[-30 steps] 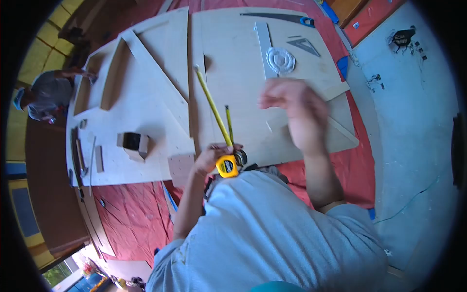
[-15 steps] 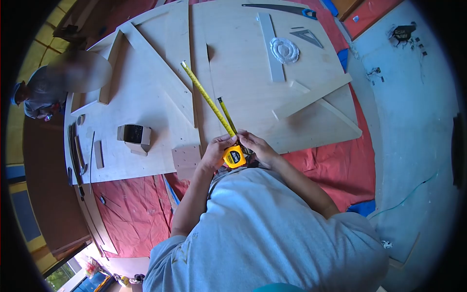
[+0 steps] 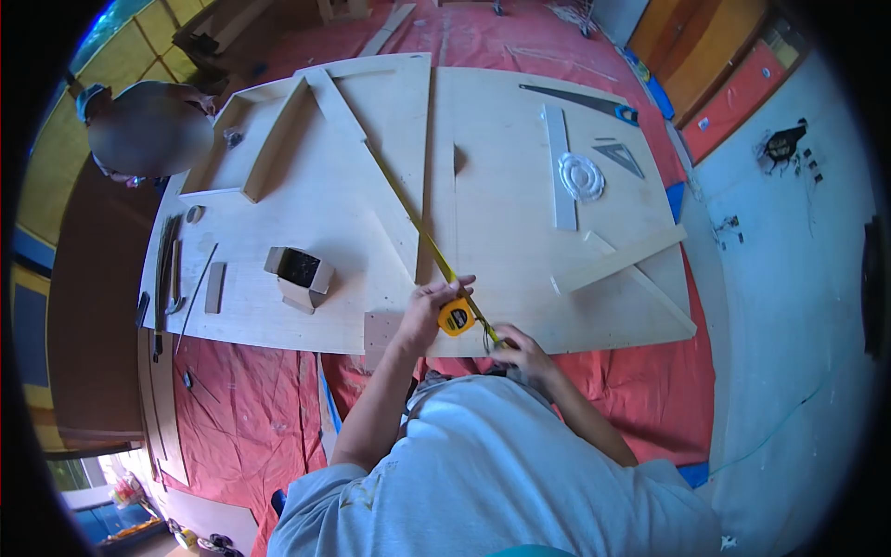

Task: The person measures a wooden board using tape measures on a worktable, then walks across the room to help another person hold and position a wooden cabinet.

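A yellow tape measure [image 3: 456, 317] is in my left hand [image 3: 425, 314], whose fingers are closed around its case. Its long yellow blade [image 3: 408, 206] stretches from the case up and left across the wooden boards. My right hand [image 3: 525, 355], closer to my body at the table's near edge, is closed on a lower stretch of the tape; its fingertips are partly blurred. Under the blade lies a slanting wooden board [image 3: 371, 167], beside a long upright-edged plank [image 3: 423, 158]. A small brown plate [image 3: 380, 336] with holes lies left of my left wrist.
On the large wooden tabletop [image 3: 510, 251] stand an open cardboard box [image 3: 304, 275], a handsaw [image 3: 580, 100], a set square [image 3: 620, 157], a silvery round piece [image 3: 582, 176] and crossed wood strips [image 3: 620, 260]. A hammer [image 3: 175, 278] lies left. A person [image 3: 148, 130] is beside the wooden frame [image 3: 251, 139].
My right hand has moved away from my left hand, down and right, drawing tape with it. The blade now lies along the slanting board. My view has tilted up, showing more floor beyond.
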`<state>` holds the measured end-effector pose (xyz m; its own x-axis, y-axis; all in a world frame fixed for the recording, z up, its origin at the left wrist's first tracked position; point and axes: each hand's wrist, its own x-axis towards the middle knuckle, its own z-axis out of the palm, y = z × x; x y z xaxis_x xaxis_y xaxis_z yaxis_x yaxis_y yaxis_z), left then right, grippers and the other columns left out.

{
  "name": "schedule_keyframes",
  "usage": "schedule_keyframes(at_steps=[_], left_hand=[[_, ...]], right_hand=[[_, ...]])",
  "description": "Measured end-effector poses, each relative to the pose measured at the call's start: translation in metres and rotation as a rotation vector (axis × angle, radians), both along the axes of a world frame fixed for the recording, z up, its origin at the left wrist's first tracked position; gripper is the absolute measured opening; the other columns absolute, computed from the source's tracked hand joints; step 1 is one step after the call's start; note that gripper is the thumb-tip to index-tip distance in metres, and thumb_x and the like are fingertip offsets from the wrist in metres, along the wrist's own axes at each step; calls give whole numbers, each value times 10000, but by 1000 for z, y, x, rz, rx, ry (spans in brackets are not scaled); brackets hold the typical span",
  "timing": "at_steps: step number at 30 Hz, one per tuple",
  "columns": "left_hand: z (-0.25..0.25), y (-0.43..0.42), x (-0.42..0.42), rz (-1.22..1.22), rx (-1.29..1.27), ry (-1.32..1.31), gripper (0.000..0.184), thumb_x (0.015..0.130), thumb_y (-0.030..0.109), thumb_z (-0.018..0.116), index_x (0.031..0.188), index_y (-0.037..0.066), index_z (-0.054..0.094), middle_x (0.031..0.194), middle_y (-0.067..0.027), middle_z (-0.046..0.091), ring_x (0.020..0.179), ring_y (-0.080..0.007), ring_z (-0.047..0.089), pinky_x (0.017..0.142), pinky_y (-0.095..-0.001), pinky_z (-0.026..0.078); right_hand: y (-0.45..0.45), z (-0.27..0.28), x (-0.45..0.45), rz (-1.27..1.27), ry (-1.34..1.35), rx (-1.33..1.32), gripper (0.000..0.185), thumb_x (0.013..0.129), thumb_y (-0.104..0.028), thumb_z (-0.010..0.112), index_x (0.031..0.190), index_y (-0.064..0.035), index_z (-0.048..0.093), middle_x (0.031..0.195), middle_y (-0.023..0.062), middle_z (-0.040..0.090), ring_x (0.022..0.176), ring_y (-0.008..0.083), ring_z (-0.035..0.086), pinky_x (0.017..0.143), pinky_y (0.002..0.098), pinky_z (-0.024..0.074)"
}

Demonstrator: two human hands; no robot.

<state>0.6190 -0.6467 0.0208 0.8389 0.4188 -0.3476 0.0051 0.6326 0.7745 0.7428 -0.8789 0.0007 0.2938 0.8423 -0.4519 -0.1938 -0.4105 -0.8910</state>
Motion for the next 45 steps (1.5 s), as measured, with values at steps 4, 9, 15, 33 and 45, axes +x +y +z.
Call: schedule_keyframes(at_steps=[4,9,15,33,45], left_hand=[[23,49,-3,78,-66,-91,274,1055,203,591,1171,-35,658,1260,-166,685,1090,-341,705,869,-509,622],[35,77,-1,122,-27,-85,296,1065,231,574,1166,-29,672,1129,-157,714,926,-293,719,821,-457,624],[-33,108,25,-41,261,-82,352,1007,294,653,1191,0,713,1020,-99,732,951,-224,704,855,-416,576],[-92,28,66,-122,-130,161,337,1083,258,518,1240,-22,623,1125,-157,728,1040,-301,719,921,-472,593],[-117,139,295,-137,-36,172,318,1071,285,530,1009,-13,621,903,-164,683,900,-334,726,823,-456,595]], right_hand=[[-74,-26,7,76,-282,137,296,975,-239,681,1176,-24,710,1002,39,688,940,96,604,789,263,478],[-166,-27,3,-182,49,-240,231,995,-254,678,1075,-51,754,906,8,694,821,70,608,700,259,475],[-204,-72,34,-31,-30,-505,324,994,-357,666,1012,-47,757,866,65,731,706,129,649,627,299,501],[-111,-60,70,-567,73,-75,249,938,-181,675,759,-21,741,679,112,701,516,188,621,481,338,485],[112,-66,237,-611,321,-19,221,929,-160,630,906,50,692,755,137,694,618,221,711,546,334,580]])
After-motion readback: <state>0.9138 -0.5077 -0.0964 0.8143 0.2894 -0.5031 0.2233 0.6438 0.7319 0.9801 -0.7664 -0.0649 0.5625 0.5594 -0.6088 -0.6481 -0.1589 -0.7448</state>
